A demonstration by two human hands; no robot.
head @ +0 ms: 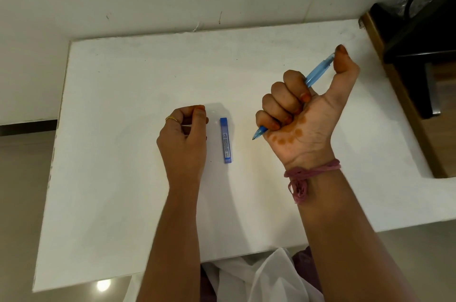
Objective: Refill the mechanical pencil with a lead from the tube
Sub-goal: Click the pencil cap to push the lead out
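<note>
On table (123, 79), lead tube (226, 140), label unreadable

Lead tube (226, 140) label — print too small to read.

On the white bench (123, 178) the right hand (303, 114) is fisted around a blue mechanical pencil (318, 70) — tip down and to the left, thumb on the far end. The blue lead tube (226, 140) lies flat between the hands, touching neither. The left hand (183, 136) rests just left of it, fingers curled — a ring (172, 118) on one.
</note>
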